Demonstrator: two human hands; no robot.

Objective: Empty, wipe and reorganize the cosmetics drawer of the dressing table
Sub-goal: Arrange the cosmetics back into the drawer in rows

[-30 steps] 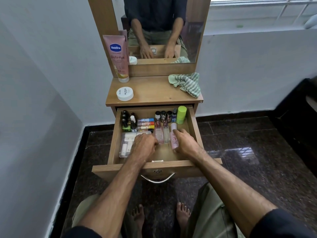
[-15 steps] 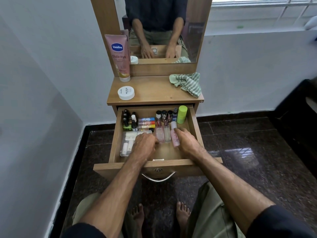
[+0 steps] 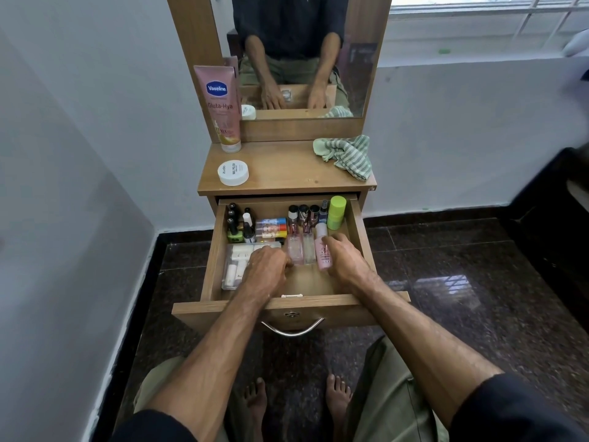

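Barely anything has moved in the last second: your right hand (image 3: 345,261) has slid a touch further along the pink bottle (image 3: 322,250), your left hand (image 3: 267,272) sits where it was.

Readable text: "Vaseline" and "Gluta-Hya" plus "10X" on the pink tube (image 3: 220,107) standing at the desk's (image 3: 287,173) back left against the mirror frame; "zudo" and "NAIL POLISH" on the white round tub (image 3: 233,172) in front of it. Pink bottle has lettering, too blurred to read.

Hands: your right hand grips the pink bottle from its right side, fingers curled over it, bottle lying in the open drawer (image 3: 357,237) beside two clear bottles (image 3: 301,248). Your left hand is curled knuckles-up on the drawer floor, partly over the clear organiser tray (image 3: 234,266) of white items; fingertips hidden, so can't tell if it holds anything.

Drawer is pulled out and stocked: dark nail polish bottles (image 3: 234,223) back left, a row of coloured sticks (image 3: 271,227), small dark-capped bottles (image 3: 302,213), green bottle (image 3: 337,212) back right.

Green striped cloth (image 3: 349,154) lies crumpled on the desk's right side.
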